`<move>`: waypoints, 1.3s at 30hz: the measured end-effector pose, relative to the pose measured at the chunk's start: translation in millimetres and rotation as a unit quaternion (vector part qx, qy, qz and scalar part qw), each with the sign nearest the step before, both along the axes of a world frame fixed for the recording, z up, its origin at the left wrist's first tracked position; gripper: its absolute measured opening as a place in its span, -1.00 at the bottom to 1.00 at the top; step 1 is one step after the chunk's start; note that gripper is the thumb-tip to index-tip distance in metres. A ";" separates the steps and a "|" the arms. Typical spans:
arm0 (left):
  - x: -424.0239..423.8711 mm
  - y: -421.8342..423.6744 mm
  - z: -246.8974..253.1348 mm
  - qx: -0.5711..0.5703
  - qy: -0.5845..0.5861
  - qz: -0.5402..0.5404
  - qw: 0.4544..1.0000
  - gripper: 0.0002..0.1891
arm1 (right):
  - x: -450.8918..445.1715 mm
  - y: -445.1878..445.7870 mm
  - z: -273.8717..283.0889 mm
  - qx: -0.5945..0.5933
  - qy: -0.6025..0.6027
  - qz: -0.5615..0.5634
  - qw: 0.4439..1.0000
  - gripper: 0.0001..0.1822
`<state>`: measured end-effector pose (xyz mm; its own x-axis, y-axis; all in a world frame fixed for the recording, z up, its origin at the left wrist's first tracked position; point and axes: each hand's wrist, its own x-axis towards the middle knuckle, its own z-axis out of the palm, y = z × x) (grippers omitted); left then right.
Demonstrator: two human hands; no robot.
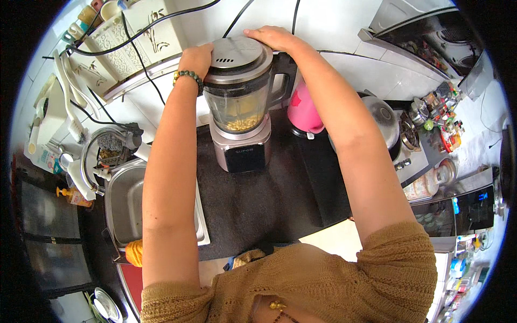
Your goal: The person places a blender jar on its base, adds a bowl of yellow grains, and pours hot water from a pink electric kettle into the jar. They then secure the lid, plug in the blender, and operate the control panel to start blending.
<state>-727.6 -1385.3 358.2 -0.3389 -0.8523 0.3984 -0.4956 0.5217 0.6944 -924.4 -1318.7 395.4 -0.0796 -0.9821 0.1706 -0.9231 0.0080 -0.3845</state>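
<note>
A Supor blender stands on the dark countertop (258, 210) against the tiled wall. Its clear jug (236, 105) holds pale yellow beans at the bottom, and liquid seems to stand above them. On top sits a round, metal-faced lid (238, 52). My left hand (196, 56), with a bead bracelet at the wrist, grips the lid's left side. Across the lid's far right edge lies my right hand (274, 38), its fingertips partly hidden behind the rim. The black jug handle (282, 78) is below my right wrist. The blender base (242, 149) has a dark front panel.
A steel sink (125, 202) with a curved faucet (87, 153) is at left. A pink kettle (303, 109) stands right of the blender, partly behind my right arm. Farther right is a lidded pan (381, 117) on the stove. Black cords (141, 34) hang along the wall.
</note>
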 end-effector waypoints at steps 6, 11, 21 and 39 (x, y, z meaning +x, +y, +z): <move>-6.6 19.2 16.6 0.125 0.035 -0.048 0.990 -0.57 | -13.7 9.9 -7.1 -0.034 -0.043 -0.030 0.998 -0.27; -3.0 9.8 25.7 -0.185 -0.311 -0.089 0.928 -0.64 | 2.1 25.0 8.1 0.013 0.045 -0.032 0.998 -0.32; -51.3 79.8 60.9 0.032 -0.323 0.121 0.938 -0.17 | -1.1 27.2 2.4 -0.032 0.061 -0.050 0.996 -0.35; -53.8 70.0 55.7 0.009 -0.348 0.087 0.933 -0.22 | -31.4 69.6 -2.8 -0.058 0.100 0.197 0.973 -0.10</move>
